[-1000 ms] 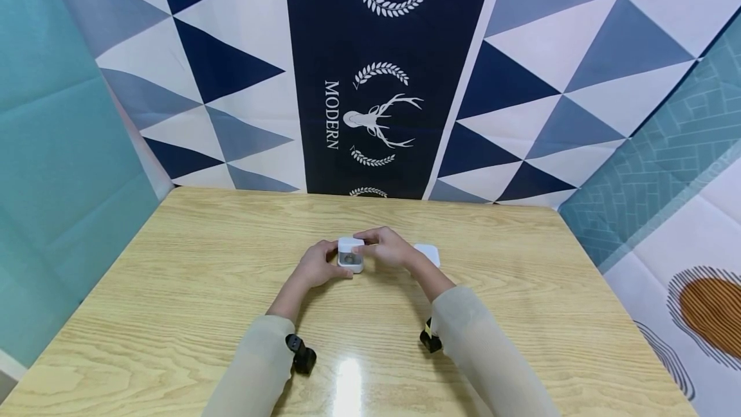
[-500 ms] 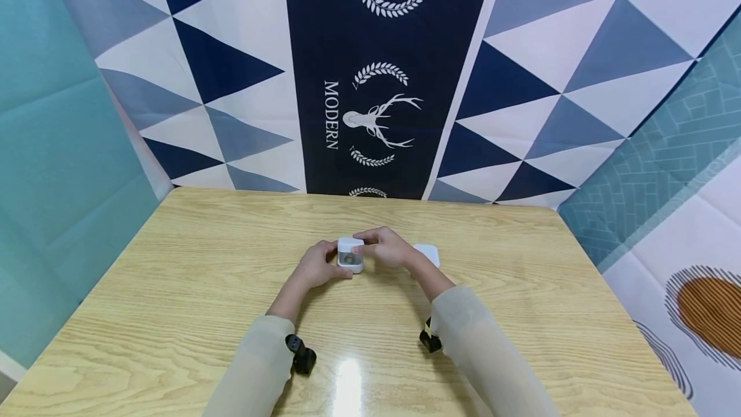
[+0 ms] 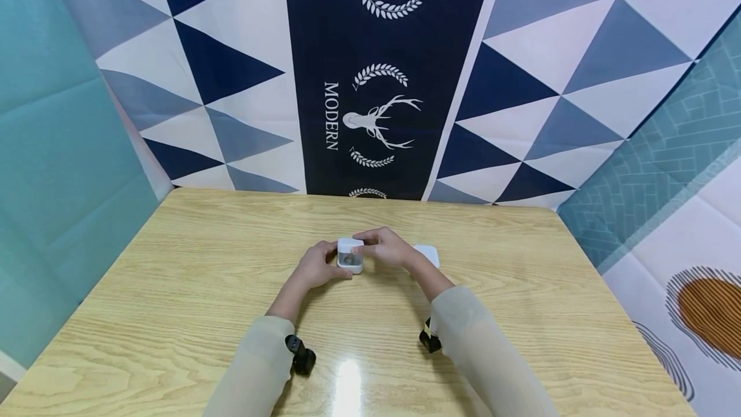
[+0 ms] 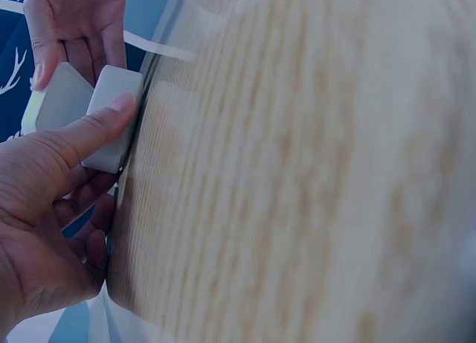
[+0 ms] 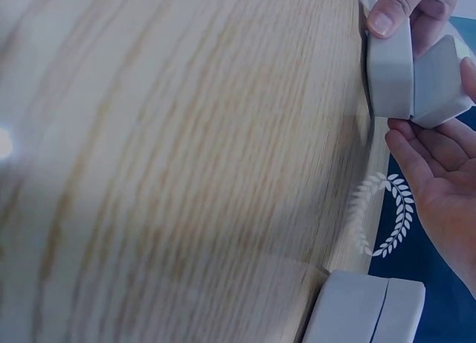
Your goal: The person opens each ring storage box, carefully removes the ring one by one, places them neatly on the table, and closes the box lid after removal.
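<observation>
A small white ring box (image 3: 350, 269) sits on the table with its hinged lid (image 3: 350, 242) raised. Inside its grey interior is a tiny round item, too small to make out clearly. My left hand (image 3: 316, 265) grips the box's lower half (image 4: 111, 146) from the left, thumb on the near side in the left wrist view. From the right, my right hand (image 3: 389, 248) holds the raised lid (image 5: 445, 82) between thumb and fingers. Both wrist views show the two halves tilted apart at the hinge.
A second white box (image 3: 428, 253), shut, lies to the right behind my right forearm; its seam shows in the right wrist view. The wooden table (image 3: 231, 237) ends at a patterned cloth backdrop (image 3: 370, 114). A teal cloth (image 3: 64, 147) hangs at the left.
</observation>
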`<state>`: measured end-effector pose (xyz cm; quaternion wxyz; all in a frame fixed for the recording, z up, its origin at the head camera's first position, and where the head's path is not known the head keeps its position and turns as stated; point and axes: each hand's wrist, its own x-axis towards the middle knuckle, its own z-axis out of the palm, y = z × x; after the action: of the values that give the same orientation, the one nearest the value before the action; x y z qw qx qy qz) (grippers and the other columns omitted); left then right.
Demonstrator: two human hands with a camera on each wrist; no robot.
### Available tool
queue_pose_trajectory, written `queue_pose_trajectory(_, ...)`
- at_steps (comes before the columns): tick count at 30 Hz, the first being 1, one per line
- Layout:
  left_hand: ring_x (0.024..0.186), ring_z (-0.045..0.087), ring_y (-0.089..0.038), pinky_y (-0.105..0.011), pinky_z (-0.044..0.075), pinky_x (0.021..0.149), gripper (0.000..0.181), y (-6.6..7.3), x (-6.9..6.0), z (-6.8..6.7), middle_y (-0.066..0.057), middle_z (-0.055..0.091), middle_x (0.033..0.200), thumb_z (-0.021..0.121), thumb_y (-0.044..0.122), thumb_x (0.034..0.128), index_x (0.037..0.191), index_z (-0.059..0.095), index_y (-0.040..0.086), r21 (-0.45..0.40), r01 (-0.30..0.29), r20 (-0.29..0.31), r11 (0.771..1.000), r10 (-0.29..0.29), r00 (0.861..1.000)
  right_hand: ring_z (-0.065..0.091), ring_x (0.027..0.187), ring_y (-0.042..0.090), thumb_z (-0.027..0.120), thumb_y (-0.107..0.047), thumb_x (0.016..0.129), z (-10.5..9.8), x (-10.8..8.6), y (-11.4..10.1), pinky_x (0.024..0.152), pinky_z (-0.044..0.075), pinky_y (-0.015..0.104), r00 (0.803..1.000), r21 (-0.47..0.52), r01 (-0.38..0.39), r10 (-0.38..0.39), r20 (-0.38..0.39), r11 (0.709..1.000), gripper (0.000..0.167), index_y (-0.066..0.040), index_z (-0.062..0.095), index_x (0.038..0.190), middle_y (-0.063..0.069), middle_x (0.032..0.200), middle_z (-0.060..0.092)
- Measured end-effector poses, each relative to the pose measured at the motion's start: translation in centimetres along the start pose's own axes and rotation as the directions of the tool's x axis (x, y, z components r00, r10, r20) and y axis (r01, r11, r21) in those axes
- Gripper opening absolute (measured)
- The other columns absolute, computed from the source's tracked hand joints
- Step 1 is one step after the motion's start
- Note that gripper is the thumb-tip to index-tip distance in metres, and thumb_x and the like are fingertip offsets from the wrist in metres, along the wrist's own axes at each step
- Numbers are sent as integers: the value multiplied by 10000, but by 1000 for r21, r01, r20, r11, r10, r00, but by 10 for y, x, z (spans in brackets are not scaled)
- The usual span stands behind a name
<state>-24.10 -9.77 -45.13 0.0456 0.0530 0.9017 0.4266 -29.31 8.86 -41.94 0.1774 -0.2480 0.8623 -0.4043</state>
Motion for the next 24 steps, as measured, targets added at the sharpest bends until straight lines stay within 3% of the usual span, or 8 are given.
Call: queue_pose_trajectory(24, 1207, 504, -294, -447, 384, 1036, 721, 2, -2, -1, -138, 575, 1225, 810, 274, 721, 1327, 513, 21, 1, 6, -2, 1000, -6, 1000, 528, 1215, 227, 609, -284, 898, 1, 1, -1, 1041, 393, 418, 1000, -3, -19, 19, -7, 1000, 471, -46, 552, 1300, 106, 1298, 585)
